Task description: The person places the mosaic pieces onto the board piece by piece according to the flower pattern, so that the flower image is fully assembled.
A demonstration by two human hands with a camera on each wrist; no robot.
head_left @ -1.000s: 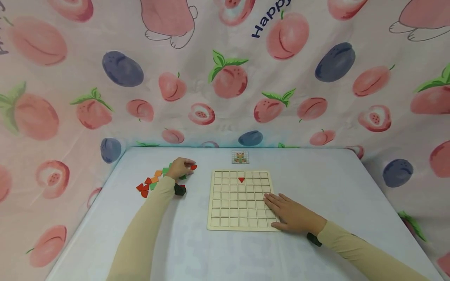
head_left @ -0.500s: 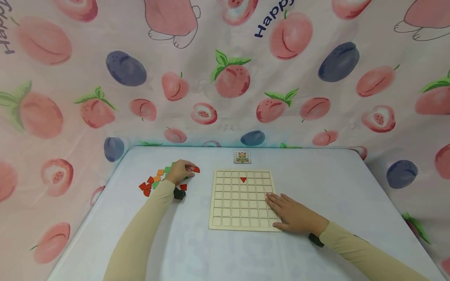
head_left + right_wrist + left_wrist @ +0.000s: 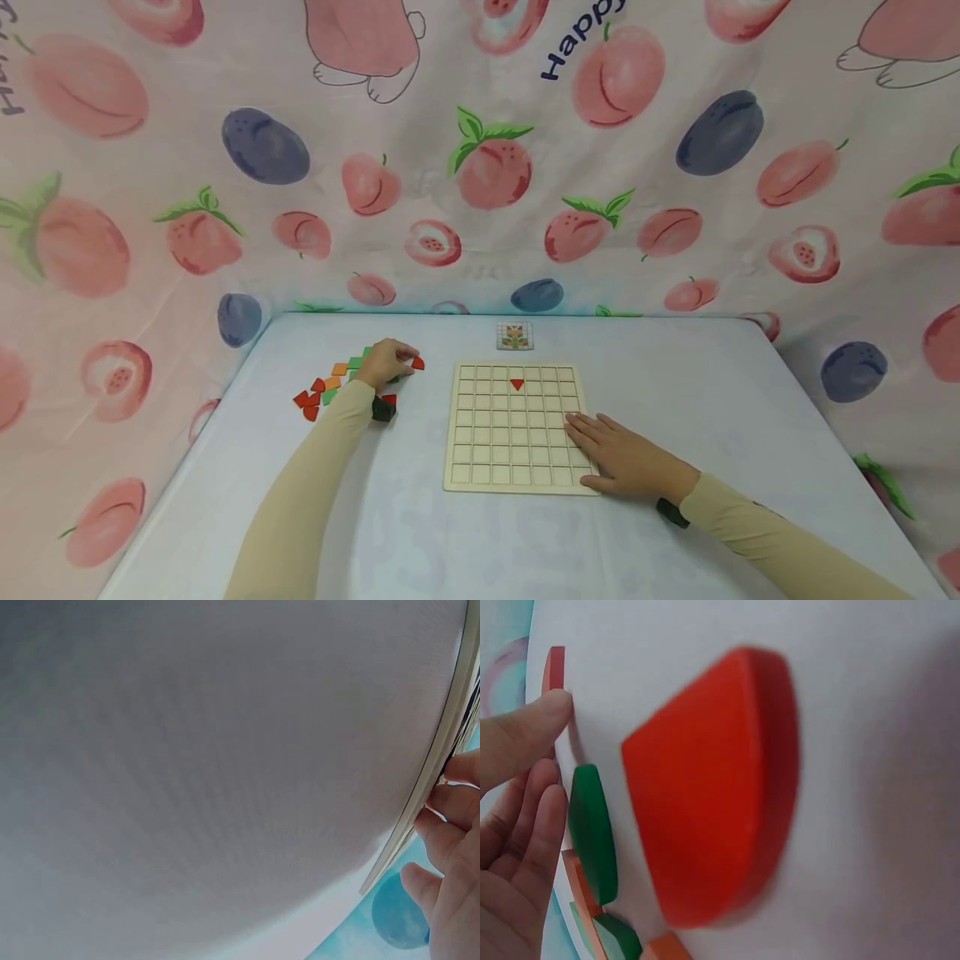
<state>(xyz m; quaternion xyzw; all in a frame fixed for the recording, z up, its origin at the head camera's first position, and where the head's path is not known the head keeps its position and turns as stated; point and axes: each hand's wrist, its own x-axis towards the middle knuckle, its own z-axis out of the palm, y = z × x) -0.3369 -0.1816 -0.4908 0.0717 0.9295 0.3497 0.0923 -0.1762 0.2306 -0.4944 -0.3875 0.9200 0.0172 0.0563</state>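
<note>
In the head view my left hand (image 3: 384, 363) is at the upper left of the table, thumb and fingertips at a small red tile with a rounded edge (image 3: 417, 363). The left wrist view has the thumb against this red tile (image 3: 553, 669), its lower part hidden; the hand appears to pinch it. Beneath the wrist lies another red tile (image 3: 712, 787), large in that view, with a green tile (image 3: 594, 832) beyond. My right hand (image 3: 626, 454) lies flat, fingers on the right edge of the wooden grid board (image 3: 480, 490). One red triangle (image 3: 517, 384) sits in the board's top row.
Left of the left hand lie several loose red tiles (image 3: 311, 400), orange tiles (image 3: 332, 382) and green tiles (image 3: 355, 363). A small picture card (image 3: 514, 336) with a flower pattern lies behind the board. Fruit-print cloth (image 3: 480, 250) stands behind the white table (image 3: 675, 358).
The red tile at my left fingertips has turned and shifted slightly toward the near right. My right hand stays on the board's edge. The head view sways a little.
</note>
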